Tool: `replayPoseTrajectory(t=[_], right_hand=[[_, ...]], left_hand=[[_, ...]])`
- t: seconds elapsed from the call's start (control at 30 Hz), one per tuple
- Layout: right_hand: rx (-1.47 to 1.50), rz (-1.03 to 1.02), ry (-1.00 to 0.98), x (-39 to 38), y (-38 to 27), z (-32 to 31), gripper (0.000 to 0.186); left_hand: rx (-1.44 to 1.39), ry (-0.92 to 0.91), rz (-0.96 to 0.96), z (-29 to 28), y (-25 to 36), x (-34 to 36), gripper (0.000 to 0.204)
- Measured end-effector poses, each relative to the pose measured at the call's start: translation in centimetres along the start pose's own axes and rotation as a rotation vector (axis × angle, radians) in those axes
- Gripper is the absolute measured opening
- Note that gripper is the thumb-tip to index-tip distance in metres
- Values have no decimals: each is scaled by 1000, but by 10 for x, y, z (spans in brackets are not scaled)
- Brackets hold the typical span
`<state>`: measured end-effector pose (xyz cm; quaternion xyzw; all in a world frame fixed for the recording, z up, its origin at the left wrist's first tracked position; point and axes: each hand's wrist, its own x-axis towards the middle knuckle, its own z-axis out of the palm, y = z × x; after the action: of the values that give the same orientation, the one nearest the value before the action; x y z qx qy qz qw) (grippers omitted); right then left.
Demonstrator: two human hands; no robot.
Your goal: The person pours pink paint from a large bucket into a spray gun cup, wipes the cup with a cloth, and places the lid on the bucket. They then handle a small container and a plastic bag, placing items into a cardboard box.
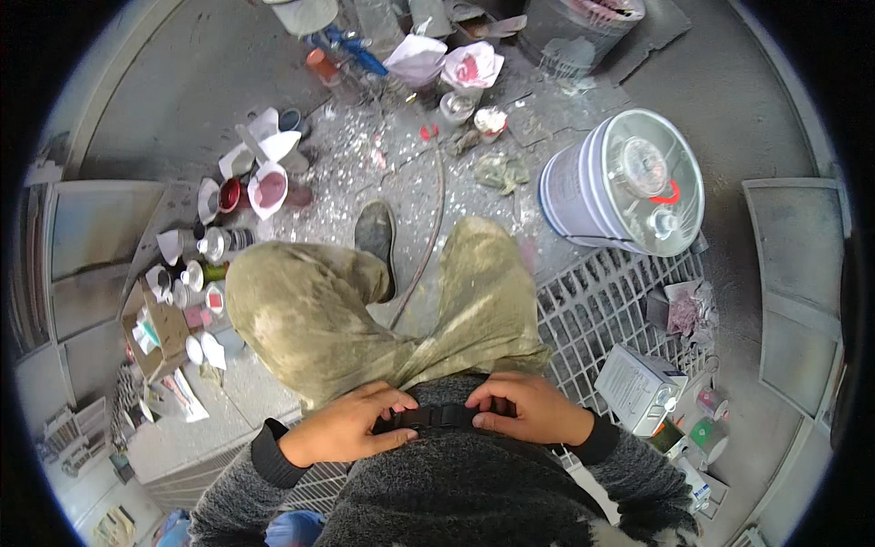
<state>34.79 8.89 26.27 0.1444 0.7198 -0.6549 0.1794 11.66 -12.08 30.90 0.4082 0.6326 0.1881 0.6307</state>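
Observation:
A black waist strap [415,418] with a plastic buckle [449,417] crosses the front of my dark grey fleece, just above my stained khaki trousers [301,314]. My left hand [346,424] grips the strap on the buckle's left side, thumb below and fingers curled above. On the buckle's other side, my right hand [538,410] holds the strap in the same way, its fingertips bent in towards the buckle. The two buckle halves look joined, but the dark cloth around them makes this hard to see. Both hands rest close against my body.
A large white bucket [579,187] with a clear lid stands front right on metal floor grating [583,310]. A hose [437,210] runs across the paint-spattered floor. Cups with paper filters [271,187] and bottles [223,242] crowd the left. A metal can [629,387] sits at right.

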Motion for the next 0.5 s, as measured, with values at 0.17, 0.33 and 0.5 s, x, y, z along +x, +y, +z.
replayPoseTrajectory(t=[0.17, 0.33, 0.5], right_hand=[[-70, -13, -108, 5, -8, -1, 44], [-150, -20, -101, 10, -16, 4, 44], [-182, -18, -120, 14, -18, 5, 45]], left_hand=[[8, 116, 47, 25, -2, -6, 47], [-24, 224, 56, 45, -7, -5, 42], [-48, 316, 171, 57, -16, -1, 44]])
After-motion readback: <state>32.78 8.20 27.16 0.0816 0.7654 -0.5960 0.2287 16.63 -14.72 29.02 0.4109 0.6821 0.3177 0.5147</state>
